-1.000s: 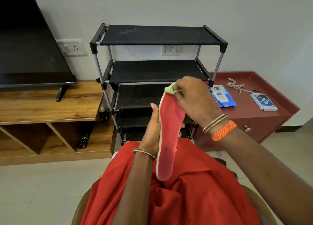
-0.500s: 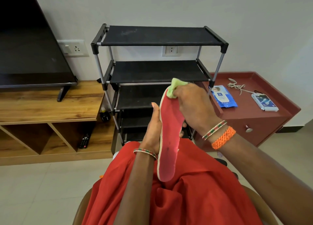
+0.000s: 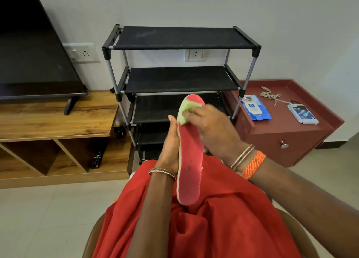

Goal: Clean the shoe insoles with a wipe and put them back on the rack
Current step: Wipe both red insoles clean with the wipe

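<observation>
A red insole [image 3: 189, 160] with a pale edge stands almost upright over my lap, its heel end on my red garment. My left hand [image 3: 171, 146] grips it from behind at the middle, thumb up along its left edge. My right hand [image 3: 211, 127] presses a green wipe [image 3: 185, 111] against the insole's upper part, just below the toe end. Dark specks mark the lower half of the insole. The black shoe rack [image 3: 180, 80] stands straight ahead against the wall, its visible shelves bare.
A dark red side cabinet [image 3: 303, 133] at the right carries a blue wipes pack [image 3: 254, 108], a cord and a small packet [image 3: 303, 113]. At the left a wooden TV unit [image 3: 56, 119] holds a television, with a remote [image 3: 96, 159] on its lower shelf.
My right hand has slid the green wipe down from the insole's toe tip onto its upper face, so the red tip now shows. The left hand holds as before.
</observation>
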Demonstrator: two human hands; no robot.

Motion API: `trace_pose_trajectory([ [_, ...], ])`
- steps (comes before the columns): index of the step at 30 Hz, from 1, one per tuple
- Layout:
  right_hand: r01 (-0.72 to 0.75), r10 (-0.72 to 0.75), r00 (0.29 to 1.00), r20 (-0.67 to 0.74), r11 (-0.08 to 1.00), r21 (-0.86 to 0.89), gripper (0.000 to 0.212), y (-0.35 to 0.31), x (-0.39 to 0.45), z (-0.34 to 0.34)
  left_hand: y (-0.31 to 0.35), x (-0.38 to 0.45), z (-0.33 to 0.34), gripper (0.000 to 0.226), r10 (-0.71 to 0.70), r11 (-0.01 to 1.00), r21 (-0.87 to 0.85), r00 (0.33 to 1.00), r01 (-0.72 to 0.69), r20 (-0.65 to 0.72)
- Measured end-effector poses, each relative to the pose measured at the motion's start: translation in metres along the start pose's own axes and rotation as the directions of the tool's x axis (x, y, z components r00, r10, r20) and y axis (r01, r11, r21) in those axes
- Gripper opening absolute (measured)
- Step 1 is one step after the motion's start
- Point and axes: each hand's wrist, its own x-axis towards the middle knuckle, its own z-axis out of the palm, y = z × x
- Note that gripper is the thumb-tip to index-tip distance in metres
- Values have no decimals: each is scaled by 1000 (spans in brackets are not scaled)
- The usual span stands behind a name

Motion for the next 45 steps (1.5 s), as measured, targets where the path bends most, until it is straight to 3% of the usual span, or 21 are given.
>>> trace_pose_trajectory([
  [3,82,-80,992,100,996,-17,43,-18,-24,14,1,-2,-3,90,-36,996,-78,999,35,-15],
  [6,72,-59,987,148,994,-86,27,-20,-24,8,0,-1,-2,93,-29,996,-89,1000,29,3],
  [10,-103,149,975,163,961,-257,37,-5,9,-9,-3,3,-1,76,41,996,-85,999,-42,-12],
  [12,-176,228,956,182,949,-263,37,3,14,-8,-2,2,-3,75,51,996,-71,999,-52,-19],
  [16,-7,86,971,222,942,-335,25,-18,-19,4,6,1,-15,79,59,993,-97,997,-63,-47],
  [19,47,11,969,248,973,-227,18,-33,-47,9,7,3,-19,84,63,982,-173,997,-70,-44],
  [22,-41,85,967,241,983,-181,36,-30,-44,6,4,4,-13,93,52,968,-245,998,-56,-19],
  [25,-126,172,963,206,968,-218,33,-20,-23,6,-2,5,-2,98,74,976,-207,997,-68,21],
  [30,-229,249,952,178,965,-125,33,-7,-6,13,-16,4,7,59,135,959,-250,991,-133,-8],
  [37,-184,165,975,150,976,118,36,-21,-19,15,-9,12,-6,80,163,932,-306,979,-194,-124],
  [41,-96,33,971,235,960,262,37,-44,-41,17,1,11,-22,78,274,828,-459,947,-322,-169],
  [45,-187,151,967,207,969,163,30,-24,-16,21,-9,14,-2,95,164,925,-327,979,-196,-123],
])
